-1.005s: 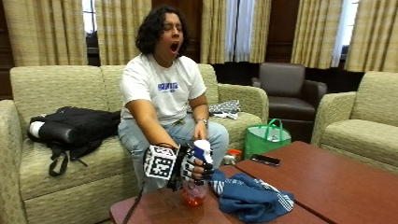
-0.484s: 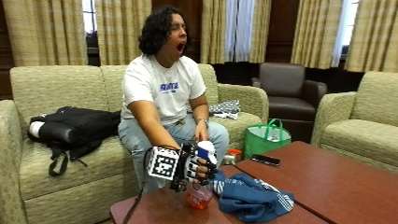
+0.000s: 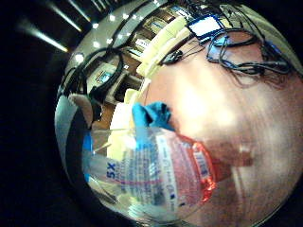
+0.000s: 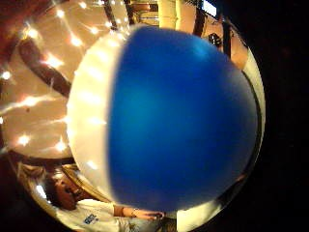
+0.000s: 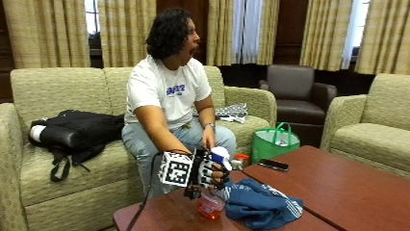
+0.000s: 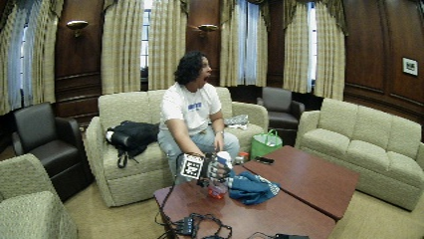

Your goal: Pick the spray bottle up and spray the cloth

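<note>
Setting: on a beige sofa sits a person in a white T-shirt, leaning toward a low reddish-brown wooden table.
Right hand: the black-gloved right hand is wrapped around the head of a spray bottle, fingers curled about its blue-and-white sprayer top.
Spray bottle: clear plastic, with red-orange liquid in the lower part and a printed label; it stands upright, its base at or just above the tabletop near the table's corner, and which of the two cannot be told.
Palm views: the little-finger side shows the bottle's body and label close against the palm, with the cloth beyond it; the thumb side is almost filled by the blue and white sprayer top.
Cloth: a crumpled blue cloth with pale stripes lies on the table just beside the bottle, on the side away from the sofa.
Other hand: the bare left hand hangs near the person's knee, above the gloved one.
Surroundings: a black backpack lies on the sofa, a green bag stands on the floor, and a dark phone rests on the table.
</note>
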The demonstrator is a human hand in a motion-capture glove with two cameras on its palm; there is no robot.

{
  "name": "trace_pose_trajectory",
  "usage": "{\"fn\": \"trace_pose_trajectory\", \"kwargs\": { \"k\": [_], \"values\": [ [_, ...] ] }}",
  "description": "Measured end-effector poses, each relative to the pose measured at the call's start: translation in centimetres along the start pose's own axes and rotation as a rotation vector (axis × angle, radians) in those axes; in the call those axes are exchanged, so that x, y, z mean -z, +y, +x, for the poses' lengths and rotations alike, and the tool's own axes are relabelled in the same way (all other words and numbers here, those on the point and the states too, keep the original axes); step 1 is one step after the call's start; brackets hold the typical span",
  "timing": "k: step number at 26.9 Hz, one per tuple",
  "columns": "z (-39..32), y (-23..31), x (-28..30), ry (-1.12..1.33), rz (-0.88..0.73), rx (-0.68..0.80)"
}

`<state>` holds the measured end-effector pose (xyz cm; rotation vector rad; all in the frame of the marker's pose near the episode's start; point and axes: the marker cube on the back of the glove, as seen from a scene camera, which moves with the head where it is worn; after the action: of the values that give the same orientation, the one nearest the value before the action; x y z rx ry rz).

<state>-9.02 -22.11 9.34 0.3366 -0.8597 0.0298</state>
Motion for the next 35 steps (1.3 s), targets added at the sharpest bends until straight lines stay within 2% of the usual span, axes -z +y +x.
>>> {"fn": "trace_pose_trajectory", "kwargs": {
  "k": [18, 26, 30, 35],
  "values": [
    [0.0, 0.2, 0.4, -0.011, 0.003, 0.024],
    [0.3, 0.6, 1.2, -0.014, 0.088, 0.026],
    [0.3, 0.6, 2.0, -0.001, 0.135, 0.092],
    [-1.2, 2.7, 3.8, 0.019, 0.110, 0.095]
  ]
}}
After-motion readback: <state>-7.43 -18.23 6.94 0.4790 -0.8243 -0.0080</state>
